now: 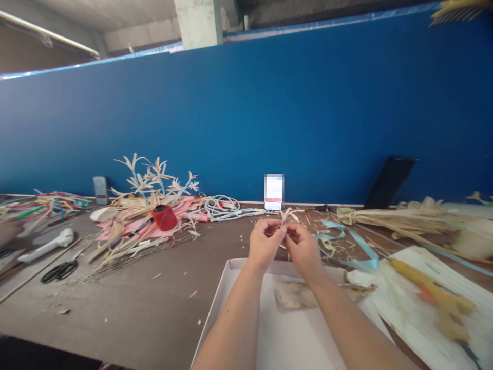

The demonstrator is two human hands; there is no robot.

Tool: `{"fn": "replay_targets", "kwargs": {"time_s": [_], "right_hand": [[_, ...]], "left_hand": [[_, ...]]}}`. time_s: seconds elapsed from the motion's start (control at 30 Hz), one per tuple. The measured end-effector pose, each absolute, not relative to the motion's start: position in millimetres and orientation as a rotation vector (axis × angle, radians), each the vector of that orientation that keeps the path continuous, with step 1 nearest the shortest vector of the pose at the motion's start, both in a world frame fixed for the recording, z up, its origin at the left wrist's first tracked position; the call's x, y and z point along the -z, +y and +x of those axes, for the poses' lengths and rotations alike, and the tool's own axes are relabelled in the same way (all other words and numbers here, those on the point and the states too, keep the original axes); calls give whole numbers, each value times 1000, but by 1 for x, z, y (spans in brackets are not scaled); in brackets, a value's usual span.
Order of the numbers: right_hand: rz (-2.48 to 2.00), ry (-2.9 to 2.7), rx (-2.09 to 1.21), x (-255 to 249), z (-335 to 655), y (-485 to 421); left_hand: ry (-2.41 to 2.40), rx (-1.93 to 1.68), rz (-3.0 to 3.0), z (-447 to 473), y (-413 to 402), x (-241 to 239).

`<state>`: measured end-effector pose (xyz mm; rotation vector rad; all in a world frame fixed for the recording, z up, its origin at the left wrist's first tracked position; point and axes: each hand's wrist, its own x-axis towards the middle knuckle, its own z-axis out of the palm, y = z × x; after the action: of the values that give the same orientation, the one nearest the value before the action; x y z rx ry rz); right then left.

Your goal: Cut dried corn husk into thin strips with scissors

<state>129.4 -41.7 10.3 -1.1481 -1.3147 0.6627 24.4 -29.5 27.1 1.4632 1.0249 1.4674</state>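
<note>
Pinched between my two hands is a small pale flower of thin strips (289,213), its petals spreading above my fingertips. My left hand (266,244) grips its base with thumb and forefinger, and my right hand (302,250) pinches the same spot from the other side, the fingertips meeting. The stem part is hidden by the fingers. Below my forearms lies a shallow white box (287,334), with a brownish, flat dried piece (295,294) in it. Straight behind my hands a lit phone (273,192) leans upright against the blue partition.
Left of centre, finished-looking pale flowers (140,181) stand behind a red thread spool (164,217). Black scissors (59,271) lie at the left. On the right are a yellow glue gun (435,298) on paper, blue ribbon (362,249) and dried husks (412,218). Another person's hand (10,231) shows far left.
</note>
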Motion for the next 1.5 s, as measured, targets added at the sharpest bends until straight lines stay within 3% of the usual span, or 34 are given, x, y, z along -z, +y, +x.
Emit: {"fn": "replay_targets", "kwargs": {"time_s": [0.47,0.93,1.23,1.5], "right_hand": [[-1257,-1490,-611,-12,129,-41],[-1308,-1460,-827,-2,128,-39],[-1525,-1548,-275,-8,134,-37],[-1685,-1356,-292,-1,165,-26]], "left_hand": [[994,-1557,1200,20,-18,-19],[908,-1551,953,13,-13,-20],[979,-1497,1091,22,-19,-22],[1042,-1679,958,9,-13,-23]]}}
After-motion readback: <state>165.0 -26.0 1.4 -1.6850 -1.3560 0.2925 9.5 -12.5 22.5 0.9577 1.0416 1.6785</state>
